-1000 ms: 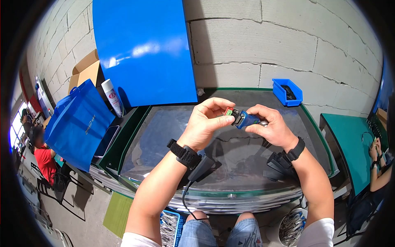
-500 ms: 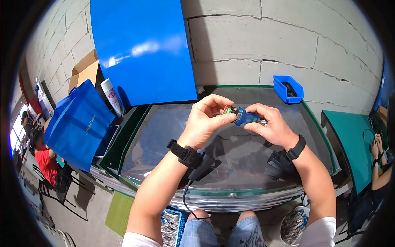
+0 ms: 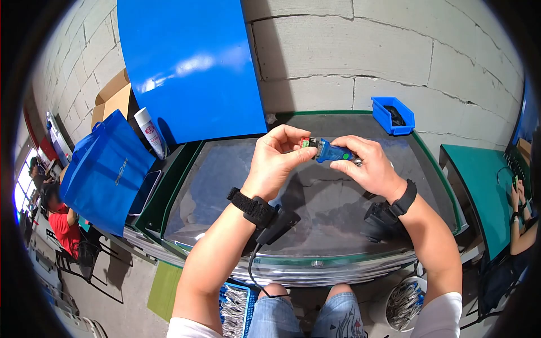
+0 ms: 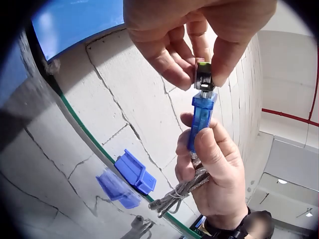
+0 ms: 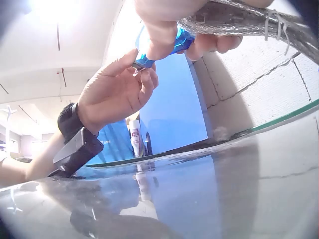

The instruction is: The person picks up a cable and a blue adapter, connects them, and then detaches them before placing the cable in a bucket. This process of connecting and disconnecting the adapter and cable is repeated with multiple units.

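Thumb and fingers of my left hand pinch a small black terminal-block connector with green and red parts. My right hand grips a translucent blue cable plug with a green dot on its shell. The plug's metal end meets the black connector end to end in the left wrist view. From the plug's other end runs a grey braided cable, bundled with a tie and hanging below the right palm. Both hands are raised above the dark glossy tabletop.
A blue bin with black items stands at the back right. On the left are a spray can, a blue bag and a tablet-like device. A blue basket and a white bucket of cables sit below the table.
Both hands have shifted slightly up and left with the joined parts. The blue plug has rolled, so its green dot shows more fully to the head camera.
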Demonstrator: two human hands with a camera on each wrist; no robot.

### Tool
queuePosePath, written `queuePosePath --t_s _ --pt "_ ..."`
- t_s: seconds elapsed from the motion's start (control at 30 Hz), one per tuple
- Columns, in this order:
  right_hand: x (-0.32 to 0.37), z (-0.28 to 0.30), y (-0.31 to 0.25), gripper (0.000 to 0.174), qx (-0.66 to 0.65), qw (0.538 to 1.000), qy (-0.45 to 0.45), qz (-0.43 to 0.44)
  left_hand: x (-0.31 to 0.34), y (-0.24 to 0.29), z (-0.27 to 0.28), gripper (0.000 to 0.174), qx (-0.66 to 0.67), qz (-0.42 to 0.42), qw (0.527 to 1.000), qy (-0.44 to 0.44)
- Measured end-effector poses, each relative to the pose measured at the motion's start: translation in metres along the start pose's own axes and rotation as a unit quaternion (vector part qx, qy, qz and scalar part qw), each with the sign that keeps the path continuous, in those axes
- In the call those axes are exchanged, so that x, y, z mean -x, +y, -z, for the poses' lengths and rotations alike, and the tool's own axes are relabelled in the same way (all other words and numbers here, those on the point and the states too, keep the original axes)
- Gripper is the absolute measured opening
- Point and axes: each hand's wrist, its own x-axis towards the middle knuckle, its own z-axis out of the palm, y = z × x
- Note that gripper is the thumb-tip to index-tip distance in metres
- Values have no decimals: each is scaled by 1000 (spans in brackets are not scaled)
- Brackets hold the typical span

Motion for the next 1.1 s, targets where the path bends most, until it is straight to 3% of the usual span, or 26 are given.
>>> queuePosePath --t_s 0.3,0.5,0.6,0.67,0.7,0.87,1.1 --pt "0 -3 -13 30 14 1000 18 -13 2 1 -2 30 7 -10 1000 -19" --pt "0 -5 -14 34 0 999 50 5 5 4 -15 43 90 -15 995 -30" --pt "0 -2 -19 38 8 999 35 28 1 -6 -5 40 98 -3 992 -80" --pt "-1 -1 -24 39 -44 998 11 -49 1 -6 -3 38 130 17 990 -60" --pt "-1 0 -22 39 -45 998 12 -48 0 -5 -3 35 162 36 985 -38" --pt "1 1 -9 31 50 998 38 18 -2 -9 2 29 209 38 977 0" --pt "-1 2 -21 10 -22 996 84 -20 1 -5 -6 44 228 30 972 -36"
